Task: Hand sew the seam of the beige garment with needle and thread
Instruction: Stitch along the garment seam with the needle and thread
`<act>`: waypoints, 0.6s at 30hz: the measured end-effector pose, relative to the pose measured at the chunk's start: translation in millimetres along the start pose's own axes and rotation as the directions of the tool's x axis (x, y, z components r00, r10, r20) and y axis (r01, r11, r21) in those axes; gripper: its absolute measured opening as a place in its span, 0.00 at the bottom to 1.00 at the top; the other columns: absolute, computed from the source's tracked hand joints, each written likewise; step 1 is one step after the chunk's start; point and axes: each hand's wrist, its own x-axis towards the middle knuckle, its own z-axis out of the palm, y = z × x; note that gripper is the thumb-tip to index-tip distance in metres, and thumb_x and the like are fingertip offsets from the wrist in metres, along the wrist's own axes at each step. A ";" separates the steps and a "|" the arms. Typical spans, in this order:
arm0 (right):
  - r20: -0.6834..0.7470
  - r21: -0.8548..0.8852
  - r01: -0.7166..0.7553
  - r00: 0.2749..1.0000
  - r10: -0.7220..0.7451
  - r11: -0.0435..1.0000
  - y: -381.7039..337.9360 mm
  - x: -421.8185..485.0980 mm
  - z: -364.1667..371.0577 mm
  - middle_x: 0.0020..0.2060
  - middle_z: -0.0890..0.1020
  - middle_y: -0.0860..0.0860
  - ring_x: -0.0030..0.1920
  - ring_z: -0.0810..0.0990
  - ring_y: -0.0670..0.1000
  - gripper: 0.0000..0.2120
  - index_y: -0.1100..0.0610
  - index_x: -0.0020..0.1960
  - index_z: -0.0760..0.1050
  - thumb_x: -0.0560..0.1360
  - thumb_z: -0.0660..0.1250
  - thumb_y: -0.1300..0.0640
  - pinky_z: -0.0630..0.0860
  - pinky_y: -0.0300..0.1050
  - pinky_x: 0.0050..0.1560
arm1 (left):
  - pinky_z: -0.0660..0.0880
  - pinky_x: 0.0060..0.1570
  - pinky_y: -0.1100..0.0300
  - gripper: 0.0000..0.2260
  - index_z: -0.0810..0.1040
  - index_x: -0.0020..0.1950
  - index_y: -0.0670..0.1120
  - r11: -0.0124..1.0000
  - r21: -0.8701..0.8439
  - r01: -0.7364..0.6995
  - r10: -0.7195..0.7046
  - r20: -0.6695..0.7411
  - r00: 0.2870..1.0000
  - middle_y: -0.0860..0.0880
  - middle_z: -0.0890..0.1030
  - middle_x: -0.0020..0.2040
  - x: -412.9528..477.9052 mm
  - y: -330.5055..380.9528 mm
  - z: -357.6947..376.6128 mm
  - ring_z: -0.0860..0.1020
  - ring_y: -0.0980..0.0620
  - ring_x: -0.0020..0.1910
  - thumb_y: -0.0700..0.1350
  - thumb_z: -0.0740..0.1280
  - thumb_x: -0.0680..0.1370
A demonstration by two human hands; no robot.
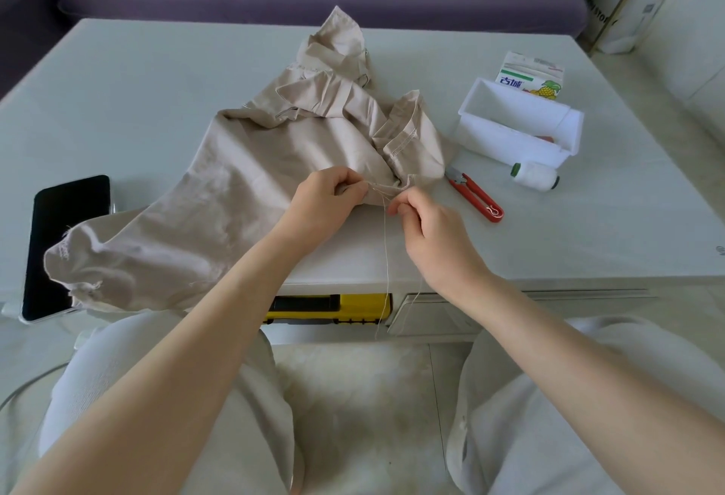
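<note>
The beige garment (251, 164) lies crumpled across the middle of the table (157, 74), one frayed end reaching the near left edge and its folded upper part bunched toward the far edge. Its seam sits near the middle of the near edge, lifted a little off the surface. The left hand (321, 196) pinches the cloth at that seam, fingers curled round a small fold. Just beside it, the right hand (431, 231) has thumb and forefinger closed on the thread (386, 259) — whether a needle is between them is too small to tell. The thread runs from the seam and hangs down past the near edge of the table.

Right of the hands lie red thread snips (476, 196), and beyond them a white spool (535, 176) on its side, touching a white plastic box (518, 121). A drink carton (529, 74) stands behind the box, toward the far right corner. A black phone (64, 243) lies at the near left edge, partly under the garment. Under the near edge shows a yellow-and-black object (353, 308).
</note>
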 end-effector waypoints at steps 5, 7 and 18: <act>0.017 -0.027 0.021 1.000 -0.020 0.999 0.3 -1.5 -1.2 0.28 0.66 0.38 0.29 0.73 0.32 0.09 0.65 0.53 0.76 0.80 0.58 0.65 0.66 0.27 0.29 | 0.63 0.29 0.72 0.05 0.77 0.44 0.47 1.000 0.009 -0.001 0.001 -0.014 1.000 0.54 0.72 0.31 -1.0 0.5 -0.6 0.68 0.58 0.31 0.44 0.64 0.79; 0.022 -0.028 0.014 1.000 -0.014 1.000 1.3 -1.3 -0.2 0.28 0.67 0.38 0.29 0.73 0.33 0.09 0.64 0.53 0.77 0.80 0.58 0.64 0.66 0.28 0.30 | 0.64 0.30 0.72 0.04 0.77 0.44 0.47 1.000 0.016 -0.005 0.005 -0.019 1.000 0.53 0.72 0.32 -1.9 1.2 -0.4 0.68 0.58 0.31 0.44 0.64 0.79; 0.012 -0.044 0.009 1.000 -0.008 0.999 1.7 -0.5 2.9 0.26 0.67 0.42 0.27 0.72 0.38 0.08 0.62 0.49 0.76 0.80 0.59 0.61 0.64 0.32 0.27 | 0.65 0.33 0.75 0.03 0.77 0.45 0.46 0.994 0.090 -0.056 0.063 -0.081 0.995 0.54 0.72 0.32 -9.7 6.7 -1.6 0.69 0.59 0.32 0.44 0.66 0.78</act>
